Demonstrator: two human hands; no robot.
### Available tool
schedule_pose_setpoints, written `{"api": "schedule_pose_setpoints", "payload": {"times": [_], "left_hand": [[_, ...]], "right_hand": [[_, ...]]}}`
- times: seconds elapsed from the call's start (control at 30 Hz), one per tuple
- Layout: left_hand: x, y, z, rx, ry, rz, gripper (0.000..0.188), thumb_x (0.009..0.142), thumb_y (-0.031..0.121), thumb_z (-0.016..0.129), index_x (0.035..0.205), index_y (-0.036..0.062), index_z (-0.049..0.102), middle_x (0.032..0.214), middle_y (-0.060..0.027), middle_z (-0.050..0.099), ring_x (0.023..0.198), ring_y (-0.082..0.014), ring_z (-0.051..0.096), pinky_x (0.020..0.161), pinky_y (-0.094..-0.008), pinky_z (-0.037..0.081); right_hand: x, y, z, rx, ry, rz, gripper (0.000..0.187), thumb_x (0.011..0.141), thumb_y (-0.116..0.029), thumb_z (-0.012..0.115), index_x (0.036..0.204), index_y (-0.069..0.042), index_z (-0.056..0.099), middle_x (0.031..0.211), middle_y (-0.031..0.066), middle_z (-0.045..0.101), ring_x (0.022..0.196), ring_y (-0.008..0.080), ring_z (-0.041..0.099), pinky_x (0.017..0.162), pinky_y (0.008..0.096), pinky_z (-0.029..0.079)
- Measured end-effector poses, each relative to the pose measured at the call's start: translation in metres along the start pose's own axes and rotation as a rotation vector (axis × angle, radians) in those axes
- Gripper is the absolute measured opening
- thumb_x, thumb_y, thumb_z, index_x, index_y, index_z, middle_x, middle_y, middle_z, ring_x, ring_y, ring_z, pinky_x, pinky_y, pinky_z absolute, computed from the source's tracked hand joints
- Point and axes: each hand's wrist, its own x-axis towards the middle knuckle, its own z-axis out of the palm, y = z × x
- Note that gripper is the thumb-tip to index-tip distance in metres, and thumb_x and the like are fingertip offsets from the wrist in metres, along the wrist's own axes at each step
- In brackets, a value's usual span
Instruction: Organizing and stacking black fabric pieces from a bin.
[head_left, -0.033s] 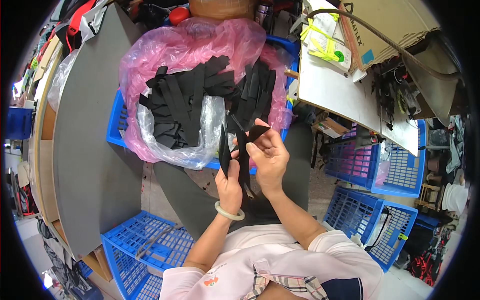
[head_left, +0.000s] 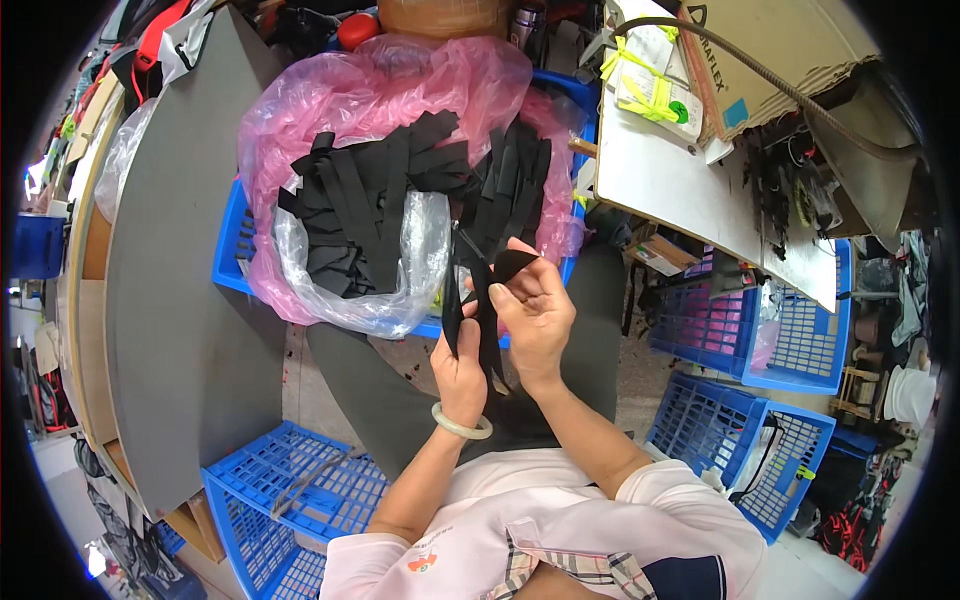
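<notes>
Upper centre: pink plastic bag [head_left: 330,110] in a blue crate [head_left: 232,250], heaped with black fabric strips [head_left: 385,200]. Centre: right hand [head_left: 535,310] and left hand [head_left: 462,370] both pinch one black strip [head_left: 487,320].

A brown cardboard box [head_left: 790,60] lay at one o'clock, tilted, with dark print and a small blue label [head_left: 735,112] at its lower edge. Just left of it, on the white table [head_left: 680,190], sat a flat white packet [head_left: 650,85] tied with yellow-green straps, bearing a round green sticker [head_left: 680,110]. At twelve o'clock a pink plastic bag [head_left: 400,90] lined a blue crate [head_left: 232,245], with a clear bag [head_left: 400,270] inside it.
</notes>
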Motion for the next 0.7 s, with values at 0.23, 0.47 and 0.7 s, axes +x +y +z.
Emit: {"api": "schedule_pose_setpoints", "payload": {"times": [0.23, 0.47, 0.7], "left_hand": [[-0.003, -0.018, -0.010, 0.490, 0.024, 0.290, 0.023, 0.091, 0.006, 0.052, 0.110, -0.0052, 0.056, 0.088, -0.0223, 0.064, 0.077, -0.0366, 0.065, 0.069, -0.0373, 0.049], [0.002, -0.011, -0.008, 0.549, 0.012, 0.388, 0.032, 0.075, -0.009, 0.051, 0.106, -0.0055, 0.056, 0.088, -0.0236, 0.063, 0.080, -0.0404, 0.064, 0.069, -0.0391, 0.050], [0.001, -0.017, -0.014, 0.595, -0.006, 0.412, 0.025, 0.075, -0.006, 0.053, 0.100, -0.0049, 0.056, 0.077, -0.0220, 0.061, 0.070, -0.0406, 0.063, 0.062, -0.0402, 0.048]], "right_hand": [[0.003, 0.023, 0.004, -0.526, -0.024, -0.171, 0.060, 0.081, 0.004, 0.059, 0.136, 0.003, 0.035, 0.083, 0.0067, 0.057, 0.071, 0.0091, 0.054, 0.064, 0.0230, 0.047], [0.003, 0.036, 0.000, -0.599, -0.004, -0.151, 0.057, 0.085, 0.008, 0.048, 0.139, 0.004, 0.029, 0.076, 0.0029, 0.051, 0.075, 0.0098, 0.058, 0.082, 0.0296, 0.056], [0.002, 0.037, -0.009, -0.467, -0.035, 0.079, 0.050, 0.086, 0.006, 0.051, 0.134, 0.003, 0.038, 0.079, 0.0011, 0.054, 0.076, 0.0073, 0.055, 0.078, 0.0285, 0.056]]}}
